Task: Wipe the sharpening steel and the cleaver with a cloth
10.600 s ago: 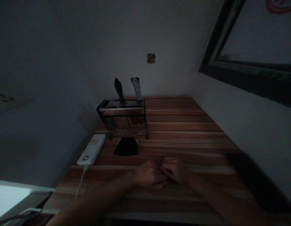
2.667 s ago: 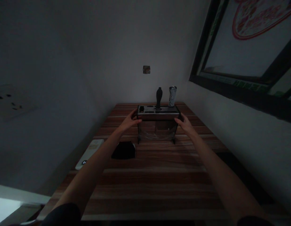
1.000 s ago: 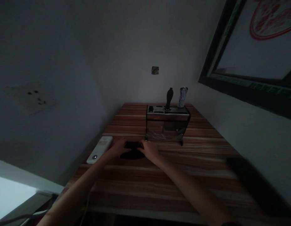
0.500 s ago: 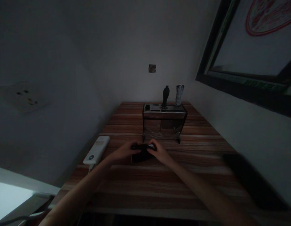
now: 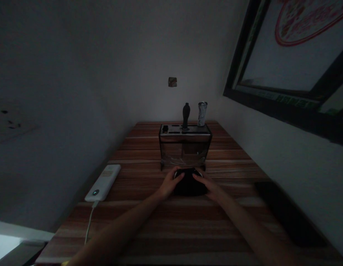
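Observation:
Both hands hold a small black, soft-looking item [image 5: 190,184], perhaps cloth or a pouch; the dim light hides its exact kind. My left hand [image 5: 172,181] grips its left edge, thumb across the near face and fingers behind. On the opposite side, my right hand [image 5: 208,183] has its thumb on the upper right part and its fingers mostly hidden. The item is just in front of a knife rack [image 5: 185,138] with slots along its top. A dark handle [image 5: 186,116] and a wrapped, shiny handle [image 5: 201,113] stick up from the rack.
A white power bank [image 5: 105,183] with a cable [image 5: 90,223] lies on the striped wooden table [image 5: 143,229] at left. On the right is a long dark flat object [image 5: 289,212] by the wall. A dark frame [image 5: 271,99] hangs above it.
The black item has turned so that a broader dark face shows, and both hands have shifted right in view with it. The camera view has swung slightly right.

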Demonstrator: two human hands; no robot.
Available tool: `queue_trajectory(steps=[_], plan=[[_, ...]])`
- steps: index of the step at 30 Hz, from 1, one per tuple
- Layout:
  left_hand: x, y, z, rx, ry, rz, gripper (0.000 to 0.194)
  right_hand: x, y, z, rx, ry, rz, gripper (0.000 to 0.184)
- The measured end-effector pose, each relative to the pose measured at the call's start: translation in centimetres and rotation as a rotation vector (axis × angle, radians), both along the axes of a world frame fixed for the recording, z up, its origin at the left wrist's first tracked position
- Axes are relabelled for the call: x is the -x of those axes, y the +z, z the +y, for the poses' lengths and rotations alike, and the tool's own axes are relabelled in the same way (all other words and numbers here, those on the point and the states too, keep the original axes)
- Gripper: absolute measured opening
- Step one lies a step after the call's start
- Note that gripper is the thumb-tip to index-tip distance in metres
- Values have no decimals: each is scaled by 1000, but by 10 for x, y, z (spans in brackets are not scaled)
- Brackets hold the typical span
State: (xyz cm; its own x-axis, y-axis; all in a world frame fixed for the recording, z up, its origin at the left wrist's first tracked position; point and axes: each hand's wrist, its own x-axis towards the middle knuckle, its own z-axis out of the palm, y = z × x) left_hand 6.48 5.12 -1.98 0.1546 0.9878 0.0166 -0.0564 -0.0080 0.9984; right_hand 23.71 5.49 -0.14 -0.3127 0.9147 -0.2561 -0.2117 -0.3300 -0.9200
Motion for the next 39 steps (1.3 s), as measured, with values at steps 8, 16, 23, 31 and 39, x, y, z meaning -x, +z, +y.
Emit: queue_trajectory(steps=[8,16,23,31,39], plan=[[5,5,-2,-64,5,81,27,8,-5,-9,172,12,35,37],[6,2,-4,-136,55,118,28,11,-7,-10,154,-51,178,40],[15,8,-8,-294,173,236,23,13,4,-12,197,-136,238,39],[41,50,-18,-769,189,801,12,11,-10,-6,237,-156,347,44],[25,186,2,-1339,198,930,14,13,-16,-3,193,-162,352,49]])
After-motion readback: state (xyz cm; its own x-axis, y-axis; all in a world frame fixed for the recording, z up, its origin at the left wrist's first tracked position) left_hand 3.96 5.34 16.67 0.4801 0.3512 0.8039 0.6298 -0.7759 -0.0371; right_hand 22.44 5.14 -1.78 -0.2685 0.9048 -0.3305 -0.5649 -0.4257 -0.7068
